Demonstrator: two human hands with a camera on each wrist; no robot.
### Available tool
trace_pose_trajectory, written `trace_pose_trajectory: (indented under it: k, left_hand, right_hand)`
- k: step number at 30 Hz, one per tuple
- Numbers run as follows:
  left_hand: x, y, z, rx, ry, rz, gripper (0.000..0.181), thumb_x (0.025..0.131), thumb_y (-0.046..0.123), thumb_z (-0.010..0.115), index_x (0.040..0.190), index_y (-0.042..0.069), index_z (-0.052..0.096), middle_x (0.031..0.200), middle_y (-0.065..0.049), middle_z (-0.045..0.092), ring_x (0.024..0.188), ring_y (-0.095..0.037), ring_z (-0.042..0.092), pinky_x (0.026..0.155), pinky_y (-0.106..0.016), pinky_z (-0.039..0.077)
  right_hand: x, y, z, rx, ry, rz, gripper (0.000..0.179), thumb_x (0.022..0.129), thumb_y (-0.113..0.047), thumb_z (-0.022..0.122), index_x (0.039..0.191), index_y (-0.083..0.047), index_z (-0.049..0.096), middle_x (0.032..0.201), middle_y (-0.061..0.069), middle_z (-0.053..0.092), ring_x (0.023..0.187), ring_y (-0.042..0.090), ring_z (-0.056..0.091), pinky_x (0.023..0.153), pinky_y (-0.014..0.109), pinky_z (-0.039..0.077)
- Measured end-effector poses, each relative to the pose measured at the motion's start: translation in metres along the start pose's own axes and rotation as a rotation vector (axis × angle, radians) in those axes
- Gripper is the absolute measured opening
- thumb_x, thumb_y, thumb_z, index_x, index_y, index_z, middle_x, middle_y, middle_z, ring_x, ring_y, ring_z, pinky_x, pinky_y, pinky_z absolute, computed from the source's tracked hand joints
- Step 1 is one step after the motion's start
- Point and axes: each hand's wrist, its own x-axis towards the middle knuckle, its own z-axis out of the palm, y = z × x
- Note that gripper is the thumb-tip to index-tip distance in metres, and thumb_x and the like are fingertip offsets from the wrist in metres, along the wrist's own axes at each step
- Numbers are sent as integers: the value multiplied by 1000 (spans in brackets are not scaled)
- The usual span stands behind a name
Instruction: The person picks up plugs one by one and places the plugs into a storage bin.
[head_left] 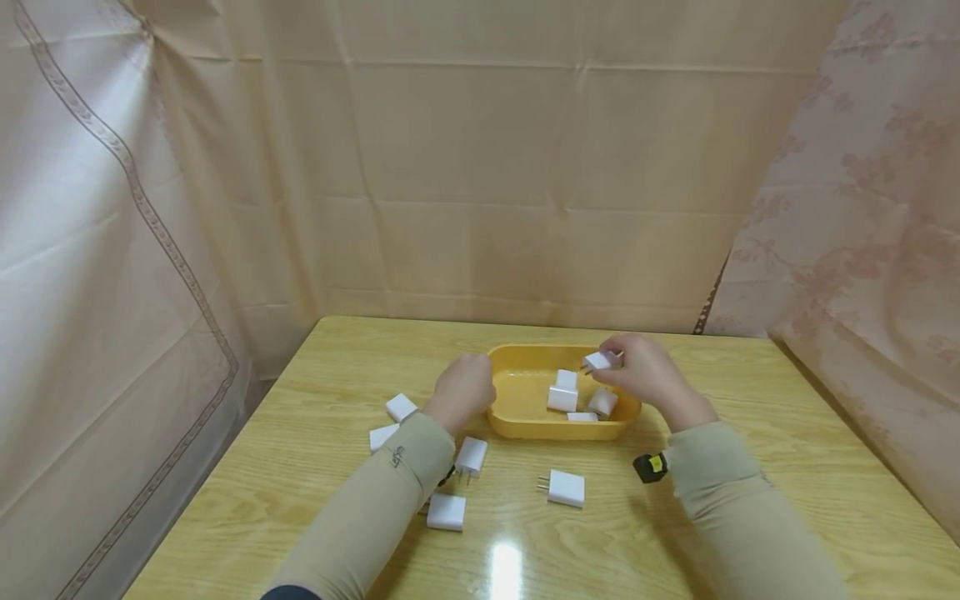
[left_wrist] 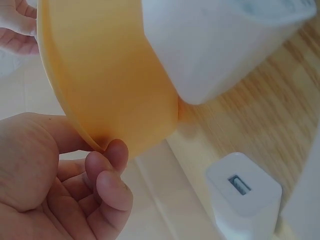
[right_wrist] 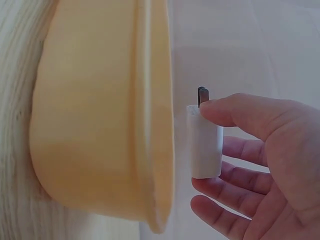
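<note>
My left hand (head_left: 467, 388) pinches the rim at the left end of a yellow plastic tub (head_left: 517, 429); in the left wrist view, thumb and curled fingers meet on that rim. A white USB charger (head_left: 600, 361) with metal prongs is held in my right hand (head_left: 643, 372), over the right end of the tub. The right wrist view shows this charger (right_wrist: 206, 145) between thumb and fingers, just above the rim. Several white chargers lie inside the tub, among them an upright one (head_left: 562, 392) and a tilted one (head_left: 603, 403).
Several more chargers lie on the wooden table (head_left: 750, 417): one in front of the tub (head_left: 566, 488), others near my left forearm, such as a charger (head_left: 446, 512) and another (head_left: 471, 456). Beige cloth (head_left: 525, 167) hangs behind the table.
</note>
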Motion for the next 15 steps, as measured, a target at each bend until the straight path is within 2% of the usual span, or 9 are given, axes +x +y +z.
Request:
trace_pose_trajectory:
  k: [7, 15]
  left_hand:
    - [-1, 1, -1, -14, -13, -14, 6, 88, -1, 63, 89, 1, 68, 81, -7, 61, 68, -20, 56, 56, -31, 48]
    - [-1, 0, 0, -9, -2, -5, 6, 87, -2, 63, 87, 2, 68, 81, -7, 61, 68, -20, 55, 56, -31, 48]
  right_hand:
    - [3, -2, 10, -14, -17, -19, 46, 88, -21, 78, 123, 7, 65, 112, 21, 69, 100, 35, 65, 89, 55, 51]
    - [5, -2, 17, -20, -57, -27, 47, 92, -18, 72, 130, 7, 62, 127, 25, 65, 107, 38, 64, 91, 54, 52]
